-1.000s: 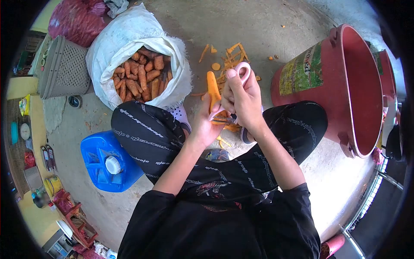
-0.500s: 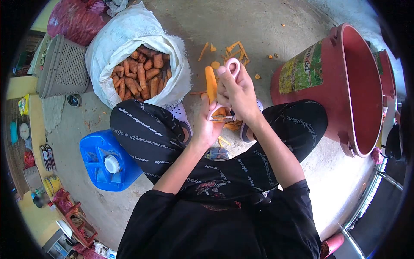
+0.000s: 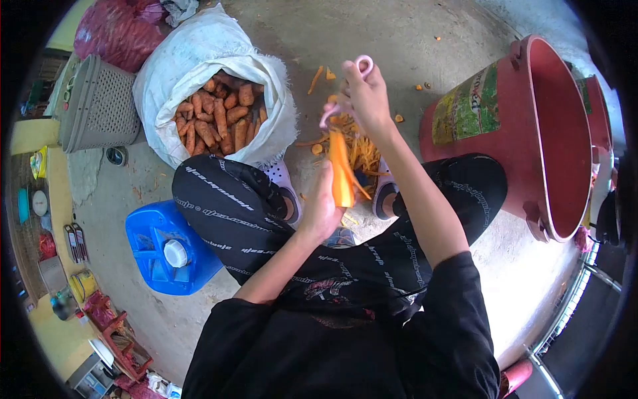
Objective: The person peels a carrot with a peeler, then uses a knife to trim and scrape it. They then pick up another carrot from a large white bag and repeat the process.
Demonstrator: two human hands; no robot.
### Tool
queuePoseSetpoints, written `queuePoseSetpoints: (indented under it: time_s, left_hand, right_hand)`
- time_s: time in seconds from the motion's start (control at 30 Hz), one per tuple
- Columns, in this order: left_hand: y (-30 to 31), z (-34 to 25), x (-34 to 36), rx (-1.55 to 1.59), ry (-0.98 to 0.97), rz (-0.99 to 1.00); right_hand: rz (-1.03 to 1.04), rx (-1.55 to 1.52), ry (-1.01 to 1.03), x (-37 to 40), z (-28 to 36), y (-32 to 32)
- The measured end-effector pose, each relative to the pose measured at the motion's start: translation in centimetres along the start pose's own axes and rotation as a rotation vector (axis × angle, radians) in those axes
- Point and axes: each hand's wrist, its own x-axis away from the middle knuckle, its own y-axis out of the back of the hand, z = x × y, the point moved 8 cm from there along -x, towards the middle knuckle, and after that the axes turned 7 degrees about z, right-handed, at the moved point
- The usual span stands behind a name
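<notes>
My left hand [image 3: 321, 207] is closed around the lower part of a peeled orange carrot [image 3: 339, 174], which points away from me. A thin strip hangs loose from the carrot's right side. My right hand [image 3: 369, 101] grips a pink-handled peeler [image 3: 363, 65] beyond the carrot's far end; its blade cannot be made out. Beneath both hands, a heap of carrot peelings [image 3: 365, 154] lies on the floor between my feet.
A white woven sack [image 3: 193, 53] of unpeeled carrots [image 3: 219, 116] stands open at the left, near a blue jerrycan [image 3: 149, 266] and grey perforated baskets [image 3: 109, 100]. On the right, a large red tub [image 3: 458, 143] leans beside my knee. Scraps dot the concrete floor [image 3: 399, 40].
My right hand and the peeler have moved away from me, from the carrot's near part to past its far end. The carrot sits lower and a strip now hangs from it.
</notes>
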Motion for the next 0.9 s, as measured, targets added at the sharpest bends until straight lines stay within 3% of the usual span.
queuePoseSetpoints:
  time_s: [0.1,0.27,0.37,0.47,0.67,0.77,0.9]
  left_hand:
    - [-0.7,-0.9,0.5,-0.063,-0.03,0.125]
    - [-1.1,-2.4,0.7,-0.059,-0.04,0.101]
    - [-0.1,-2.8,0.8,-0.273,-0.006,0.022]
    - [-1.3,-3.8,0.5,-0.305,-0.006,0.015]
    - [-1.9,-5.5,-0.5,-0.065,0.0,-0.005]
    - [-0.1,-5.3,-1.6,-0.068,0.041,0.078]
    - [-0.6,-5.4,-1.5,0.026,-0.001,-0.019]
  right_hand:
    - [-0.069,0.175,0.099,-3.1,-0.8,1.9]
    - [-0.081,0.234,0.083,-8.0,-3.0,6.6]
    - [-0.171,0.652,0.072,-6.8,-0.1,5.0]
    - [-0.098,0.823,0.084,-5.5,1.6,3.4]
    - [0.079,0.554,0.218,-0.5,6.1,0.3]
    - [0.079,0.207,0.221,2.4,7.4,-0.3]
    - [0.115,-0.124,0.132,6.4,6.3,-2.4]
